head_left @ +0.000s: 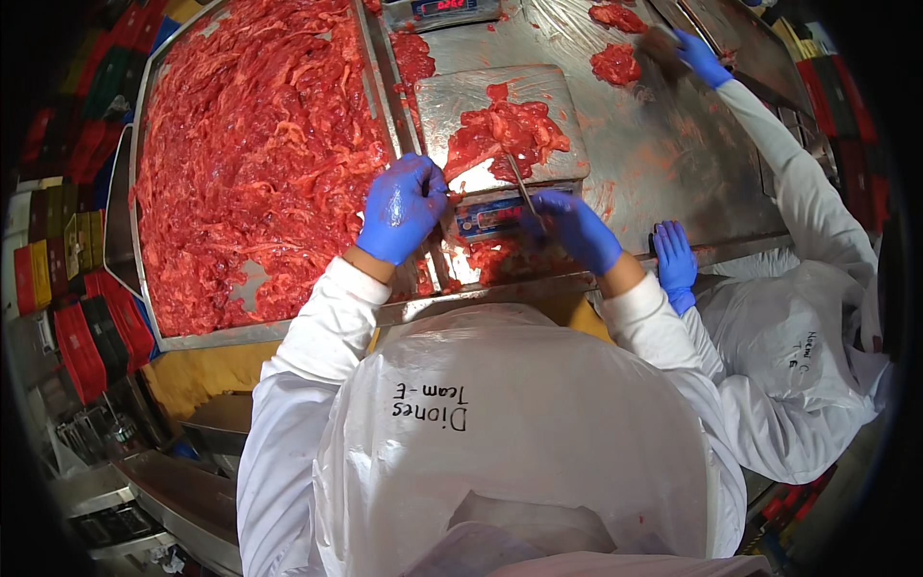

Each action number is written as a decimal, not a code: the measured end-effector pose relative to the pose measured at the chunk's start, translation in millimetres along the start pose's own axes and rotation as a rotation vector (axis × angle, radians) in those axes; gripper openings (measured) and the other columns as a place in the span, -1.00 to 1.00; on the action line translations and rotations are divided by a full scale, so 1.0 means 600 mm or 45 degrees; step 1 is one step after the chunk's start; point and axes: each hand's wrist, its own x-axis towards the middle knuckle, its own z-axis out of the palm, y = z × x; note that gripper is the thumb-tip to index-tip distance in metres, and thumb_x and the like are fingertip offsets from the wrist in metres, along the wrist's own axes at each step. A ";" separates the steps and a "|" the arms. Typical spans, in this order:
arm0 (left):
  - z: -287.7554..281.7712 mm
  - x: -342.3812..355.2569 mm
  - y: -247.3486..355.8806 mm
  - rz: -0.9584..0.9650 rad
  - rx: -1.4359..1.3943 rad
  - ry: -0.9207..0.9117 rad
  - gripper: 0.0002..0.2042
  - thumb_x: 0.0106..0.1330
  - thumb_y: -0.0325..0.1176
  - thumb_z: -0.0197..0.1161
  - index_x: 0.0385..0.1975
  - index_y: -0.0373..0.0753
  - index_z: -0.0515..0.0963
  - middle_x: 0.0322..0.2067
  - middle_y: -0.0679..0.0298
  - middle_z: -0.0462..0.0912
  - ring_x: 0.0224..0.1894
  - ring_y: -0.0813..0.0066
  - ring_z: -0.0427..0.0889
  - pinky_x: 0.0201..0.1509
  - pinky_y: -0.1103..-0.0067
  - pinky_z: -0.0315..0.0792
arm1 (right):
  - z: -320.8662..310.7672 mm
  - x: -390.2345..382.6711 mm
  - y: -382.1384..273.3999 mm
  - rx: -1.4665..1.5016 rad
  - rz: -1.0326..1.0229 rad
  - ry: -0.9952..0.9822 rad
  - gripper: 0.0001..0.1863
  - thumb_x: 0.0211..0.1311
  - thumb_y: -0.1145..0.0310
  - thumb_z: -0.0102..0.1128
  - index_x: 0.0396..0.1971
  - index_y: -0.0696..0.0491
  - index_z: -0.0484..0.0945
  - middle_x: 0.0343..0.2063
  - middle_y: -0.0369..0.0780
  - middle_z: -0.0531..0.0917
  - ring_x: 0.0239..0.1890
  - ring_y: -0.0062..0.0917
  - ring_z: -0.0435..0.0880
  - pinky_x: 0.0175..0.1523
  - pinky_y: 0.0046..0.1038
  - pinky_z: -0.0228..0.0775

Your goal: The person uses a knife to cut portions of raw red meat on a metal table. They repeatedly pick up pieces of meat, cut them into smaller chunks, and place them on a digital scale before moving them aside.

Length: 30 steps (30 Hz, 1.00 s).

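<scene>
My left hand, in a blue glove, is closed above the divider between the meat tray and the weighing scale; whatever its fingers hold is hidden. In my blue-gloved right hand, at the scale's near right corner, is a thin metal tool; its exact kind is unclear. The tool's tip reaches the pile of raw red meat strips on the scale's steel platform. Below the platform shows the scale's blue display panel. More meat scraps lie in front of the scale.
A large steel tray full of cut meat stands at the left. A second scale sits at the far side. On my right, a co-worker's gloved hand reaches over the steel table, near meat portions; the other hand rests at its edge.
</scene>
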 end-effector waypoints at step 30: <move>-0.011 -0.070 -0.012 -0.089 -0.445 -0.387 -0.93 0.19 -0.57 0.27 -0.39 -0.25 0.55 -0.47 0.24 0.55 -0.41 0.43 0.55 -0.26 0.52 0.48 | 0.098 0.096 0.000 0.047 0.168 -0.047 -0.81 0.42 0.23 0.35 -0.24 0.01 0.59 -0.41 -0.32 0.64 -0.36 -0.57 0.66 -0.16 -0.40 0.67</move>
